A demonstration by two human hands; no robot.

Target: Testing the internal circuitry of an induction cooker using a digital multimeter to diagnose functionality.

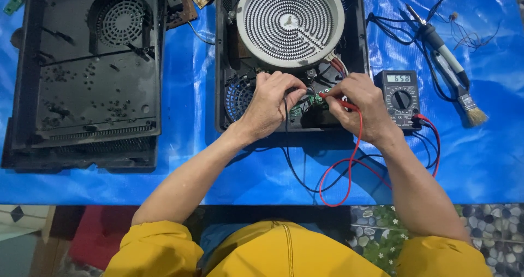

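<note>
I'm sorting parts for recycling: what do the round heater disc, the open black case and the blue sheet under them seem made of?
Heater disc: pale, matt bed, likely ceramic, in a grey metal-looking rim, with a thin coiled wire spiral. Black case: dull moulded plastic by its look, with vent slots and a fan grille. Blue sheet: glossy, creased, probably plastic tarpaulin.

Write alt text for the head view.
Two bare hands press meter probes onto a circuit board inside an opened cooker base: the left hand holds the black probe, the right hand the red probe. A multimeter sits to the right on a blue sheet.
</note>
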